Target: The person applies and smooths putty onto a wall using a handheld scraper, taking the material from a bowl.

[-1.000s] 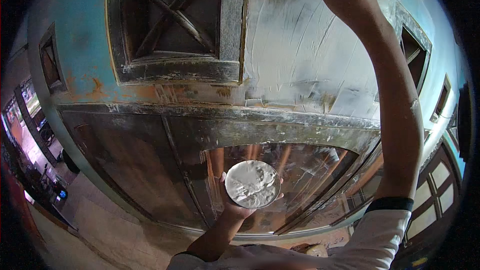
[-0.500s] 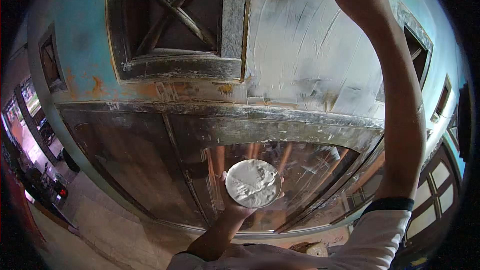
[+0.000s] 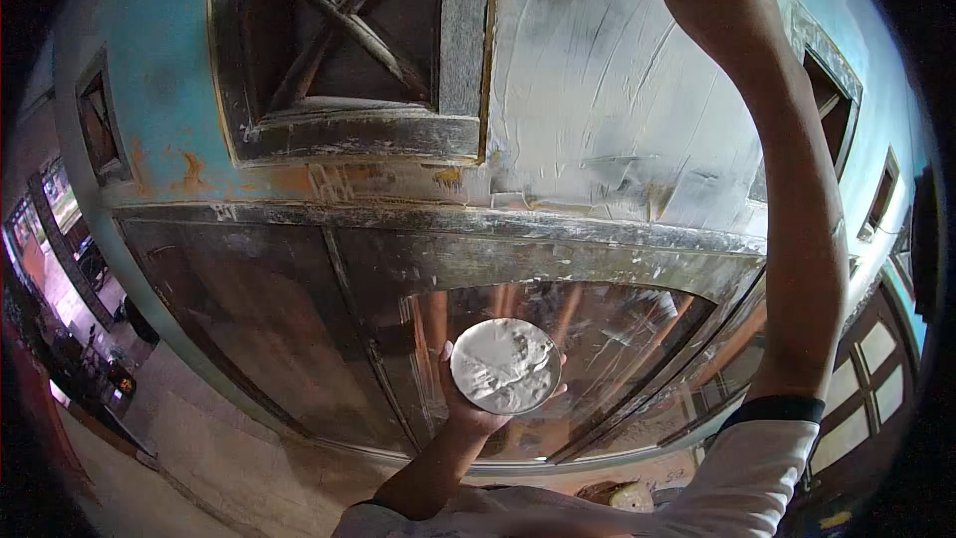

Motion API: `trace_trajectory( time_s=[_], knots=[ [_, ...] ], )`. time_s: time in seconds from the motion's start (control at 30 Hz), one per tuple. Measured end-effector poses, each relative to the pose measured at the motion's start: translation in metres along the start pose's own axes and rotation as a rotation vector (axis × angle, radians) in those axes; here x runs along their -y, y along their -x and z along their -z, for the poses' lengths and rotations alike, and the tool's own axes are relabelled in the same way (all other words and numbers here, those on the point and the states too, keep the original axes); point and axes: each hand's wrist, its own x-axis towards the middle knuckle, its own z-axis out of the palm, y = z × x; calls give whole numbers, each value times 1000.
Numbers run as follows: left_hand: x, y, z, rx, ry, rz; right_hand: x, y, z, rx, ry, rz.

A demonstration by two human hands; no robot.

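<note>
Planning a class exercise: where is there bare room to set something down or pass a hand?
The pale floor looks bare between the dark panelling and the clutter at far left. A hand could probably pass between the round container of white paste and the right forearm. It's crowded at that clutter and where the left hand supports the container.
</note>
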Motion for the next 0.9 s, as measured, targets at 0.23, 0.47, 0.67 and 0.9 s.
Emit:
trace_trajectory(
  time_s=[0.23,0.47,0.67,0.9],
  knots=[
    [0,-2,3,84,35,-18,-2,5,-5,-1,98,3],
    [-2,0,2,98,65,-29,-5,-8,2,29,13,-319],
    [0,-7,10,43,5,3,-8,-36,41,42,228,-487],
    [-7,-7,12,52,57,7,-36,-46,31,255,283,-408]
  ],
)
